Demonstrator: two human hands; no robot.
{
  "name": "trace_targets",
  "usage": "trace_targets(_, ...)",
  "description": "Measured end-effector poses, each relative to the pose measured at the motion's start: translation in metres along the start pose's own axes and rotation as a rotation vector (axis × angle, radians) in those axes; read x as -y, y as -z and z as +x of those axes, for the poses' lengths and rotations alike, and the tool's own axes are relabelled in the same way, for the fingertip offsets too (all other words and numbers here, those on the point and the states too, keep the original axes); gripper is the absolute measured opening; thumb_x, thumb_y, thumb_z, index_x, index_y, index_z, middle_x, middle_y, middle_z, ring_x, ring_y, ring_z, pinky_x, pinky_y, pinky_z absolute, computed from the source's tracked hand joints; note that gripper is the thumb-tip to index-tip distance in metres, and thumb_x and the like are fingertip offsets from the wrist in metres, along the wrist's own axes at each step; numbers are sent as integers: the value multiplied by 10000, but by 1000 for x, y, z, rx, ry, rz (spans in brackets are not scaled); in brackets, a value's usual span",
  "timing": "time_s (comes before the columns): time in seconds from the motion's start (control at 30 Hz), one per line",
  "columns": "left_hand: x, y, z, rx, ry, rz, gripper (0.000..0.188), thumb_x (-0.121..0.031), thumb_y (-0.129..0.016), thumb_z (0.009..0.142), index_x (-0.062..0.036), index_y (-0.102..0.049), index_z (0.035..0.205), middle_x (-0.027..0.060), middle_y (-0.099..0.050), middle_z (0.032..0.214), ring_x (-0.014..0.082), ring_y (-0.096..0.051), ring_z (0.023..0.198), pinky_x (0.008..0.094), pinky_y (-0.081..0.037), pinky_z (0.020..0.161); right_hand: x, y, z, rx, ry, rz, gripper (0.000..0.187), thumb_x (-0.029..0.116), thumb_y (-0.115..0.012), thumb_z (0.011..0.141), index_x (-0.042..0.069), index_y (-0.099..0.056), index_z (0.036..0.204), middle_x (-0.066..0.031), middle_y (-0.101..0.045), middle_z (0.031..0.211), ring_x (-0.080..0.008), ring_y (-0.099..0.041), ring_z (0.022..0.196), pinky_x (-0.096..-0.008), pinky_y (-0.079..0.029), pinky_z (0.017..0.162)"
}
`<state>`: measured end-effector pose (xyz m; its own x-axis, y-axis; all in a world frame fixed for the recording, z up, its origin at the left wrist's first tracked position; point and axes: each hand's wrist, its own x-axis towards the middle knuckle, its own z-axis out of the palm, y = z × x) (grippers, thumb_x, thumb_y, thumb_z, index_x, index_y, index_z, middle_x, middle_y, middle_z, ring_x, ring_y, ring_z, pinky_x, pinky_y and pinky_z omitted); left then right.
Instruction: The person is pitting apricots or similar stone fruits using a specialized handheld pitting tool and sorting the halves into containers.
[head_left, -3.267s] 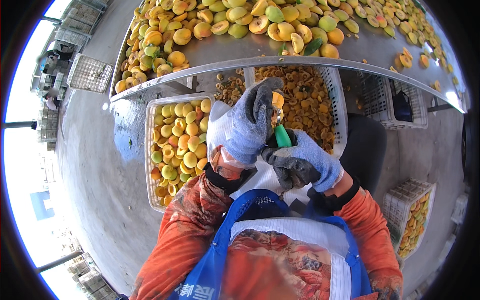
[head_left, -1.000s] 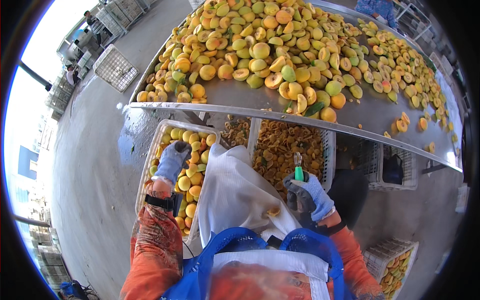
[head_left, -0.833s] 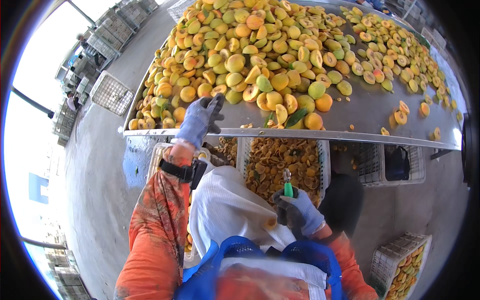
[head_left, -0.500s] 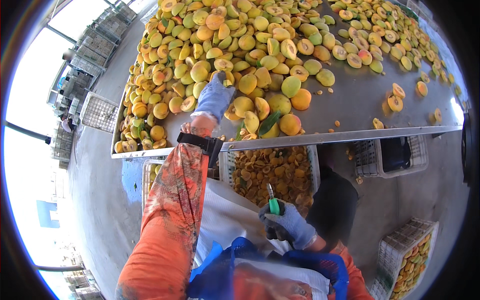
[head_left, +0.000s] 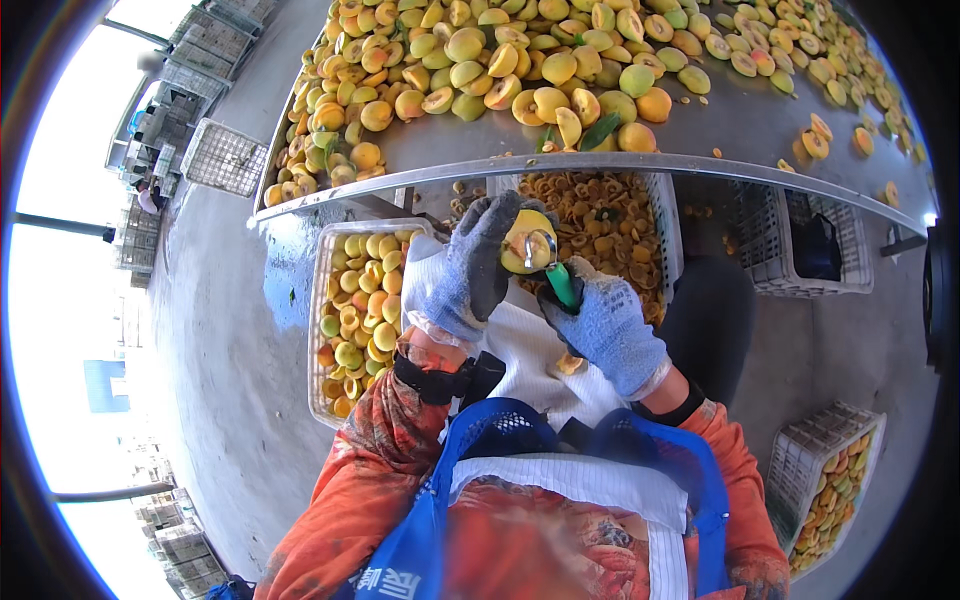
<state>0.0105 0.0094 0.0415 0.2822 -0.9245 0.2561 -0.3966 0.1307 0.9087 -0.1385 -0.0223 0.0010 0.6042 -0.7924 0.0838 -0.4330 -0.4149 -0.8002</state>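
Note:
In front of my lap, my left hand (head_left: pixel 462 272), in a blue-grey glove, is closed around a yellow peach half (head_left: pixel 517 240) with its cut face turned to the right. My right hand (head_left: pixel 612 328), gloved alike, grips the green handle of a pitting spoon (head_left: pixel 563 286). The spoon's metal loop lies against the cut face, at the fruit's centre. Beyond both hands runs the metal table (head_left: pixel 700 168), heaped with halved peaches (head_left: pixel 465 75). Below its edge, a white crate (head_left: pixel 668 235) contains many brownish-orange scraps.
A white crate of peach halves (head_left: pixel 362 310) stands on the floor at my left. Another filled crate (head_left: pixel 822 475) is at the lower right. Under the table's right part sits a crate with something black inside (head_left: pixel 790 240). An empty-looking crate (head_left: pixel 222 157) lies farther left.
My left hand has come back from the heap on the table to my lap with a peach half. My right hand has raised the pitting spoon to that half's cut face.

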Motion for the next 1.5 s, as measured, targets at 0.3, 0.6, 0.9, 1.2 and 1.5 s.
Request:
trace_targets(0.3, -13, 13, -23, -137, -156, 225, 216, -195, -511, 916, -3, -551, 1009, 58, -570, 932, 118, -554, 815, 239, -448, 734, 31, -11, -20, -19, -8, -149, 290, 293, -622, 769, 70, -552, 941, -161, -618, 684, -336, -617, 637, -408, -491, 594)
trace_targets(0.6, -25, 2, -25, -55, 29, -338, 298, -191, -465, 937, 19, -539, 1135, 74, -566, 1089, 130, -534, 983, 272, -425, 867, 52, 13, -15, 96, -538, 1062, 231, 142, -638, 791, 18, -530, 953, -37, -544, 626, -93, -528, 453, -259, -415, 383)
trace_targets(0.9, 6, 21, -30, 68, 654, -699, 257, -226, -548, 876, -47, -559, 1060, 105, -592, 918, 208, -616, 779, 318, -535, 612, 12, -1, -9, -172, -144, 267, 272, 241, -668, 753, 51, -560, 914, -164, -605, 715, -340, -608, 659, -397, -478, 604)
trace_targets(1.2, -8, 12, -31, -233, 317, -555, 166, -80, -595, 841, -22, -543, 988, 49, -591, 943, 104, -538, 862, 231, -431, 804, 31, -26, -23, -105, -34, -5, 264, 275, -641, 771, 50, -548, 871, -171, -603, 681, -338, -610, 625, -398, -483, 565)
trace_targets(1.5, -20, 2, -37, -412, 98, -370, 131, -81, -591, 862, -18, -539, 965, 26, -581, 891, 69, -517, 774, 215, -440, 691, 44, -29, -30, -113, -87, 126, 263, 260, -640, 760, 46, -539, 875, -172, -593, 660, -342, -613, 633, -414, -485, 584)
